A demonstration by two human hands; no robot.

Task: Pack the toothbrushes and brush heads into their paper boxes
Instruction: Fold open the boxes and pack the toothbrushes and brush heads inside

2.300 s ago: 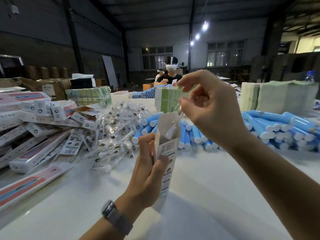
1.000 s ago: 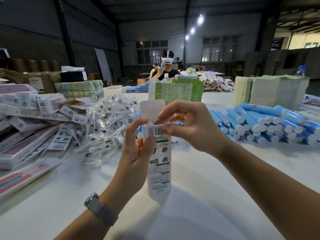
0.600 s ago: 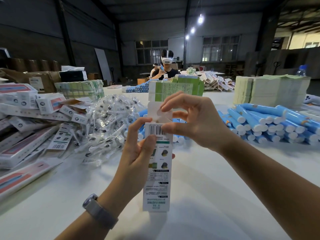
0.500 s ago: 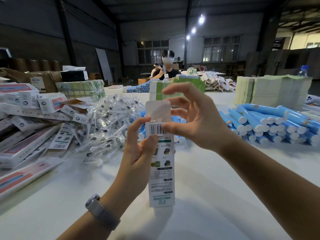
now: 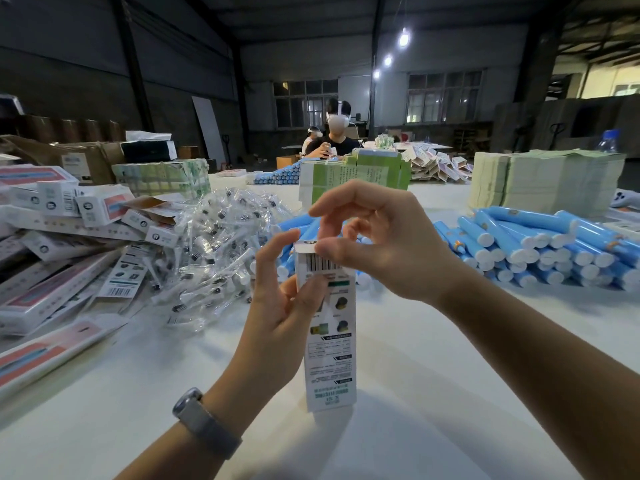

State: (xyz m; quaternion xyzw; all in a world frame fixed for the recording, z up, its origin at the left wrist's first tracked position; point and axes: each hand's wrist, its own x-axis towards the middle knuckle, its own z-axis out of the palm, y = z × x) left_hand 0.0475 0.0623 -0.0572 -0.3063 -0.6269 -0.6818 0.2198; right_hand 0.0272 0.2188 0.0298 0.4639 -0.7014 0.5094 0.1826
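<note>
Since 0.5 s ago top flap folded down onto paper box (image 5: 329, 327), upright on table (image 5: 433, 393) near blue toothbrushes (image 5: 540, 244); left hand (image 5: 277, 306) grips it, right hand (image 5: 377, 244) pinches flap; crooked tuck risks creasing.

I see the paper box (image 5: 329, 327) upright at centre, my left hand (image 5: 277, 317) at its nine o'clock, my right hand (image 5: 377, 244) over its top flap. On the table (image 5: 450, 393) — bagged brush heads (image 5: 214, 251) at ten o'clock, packed boxes (image 5: 59, 237) left of them, toothbrush handles (image 5: 540, 247) at two o'clock, flat carton stacks (image 5: 543, 181) behind those.
</note>
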